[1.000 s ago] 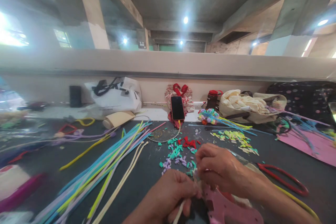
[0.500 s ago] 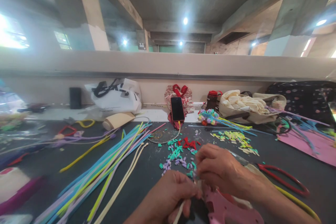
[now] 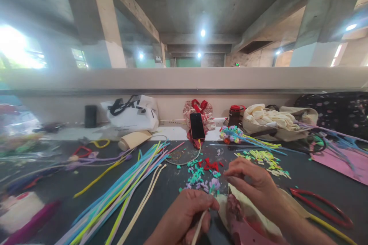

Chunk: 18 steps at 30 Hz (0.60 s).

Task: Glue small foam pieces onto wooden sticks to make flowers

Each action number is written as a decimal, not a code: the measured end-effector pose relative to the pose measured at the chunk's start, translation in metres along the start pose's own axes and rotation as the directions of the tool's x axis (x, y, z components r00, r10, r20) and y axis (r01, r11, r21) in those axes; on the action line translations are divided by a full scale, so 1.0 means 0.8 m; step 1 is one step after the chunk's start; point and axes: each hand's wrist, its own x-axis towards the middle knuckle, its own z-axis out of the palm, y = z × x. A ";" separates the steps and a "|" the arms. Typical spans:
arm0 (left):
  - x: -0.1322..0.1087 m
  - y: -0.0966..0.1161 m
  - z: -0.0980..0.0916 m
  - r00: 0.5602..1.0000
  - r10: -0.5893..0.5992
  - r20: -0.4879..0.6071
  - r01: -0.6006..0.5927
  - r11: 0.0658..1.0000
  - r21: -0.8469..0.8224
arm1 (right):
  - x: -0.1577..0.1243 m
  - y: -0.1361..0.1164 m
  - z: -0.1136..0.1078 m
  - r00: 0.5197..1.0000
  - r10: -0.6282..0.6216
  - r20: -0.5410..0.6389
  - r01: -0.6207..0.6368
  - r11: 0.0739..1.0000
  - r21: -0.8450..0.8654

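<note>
Head view: at the lower centre of the frame, the left hand (image 3: 189,210) is pinching a cream stem (image 3: 199,227) between thumb and fingers, and the stem is slanting down toward the bottom edge. A lilac flower (image 3: 214,184) is showing just above the pinch. At lower right, the right hand (image 3: 251,179) is loosely curling near a pink tool (image 3: 247,233); whether it is gripping anything, I cannot tell.
</note>
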 end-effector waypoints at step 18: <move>0.004 -0.008 0.007 0.998 -0.018 -0.061 0.027 0.989 0.148 | -0.009 -0.009 0.022 0.976 -0.209 0.060 0.214 0.972 -0.095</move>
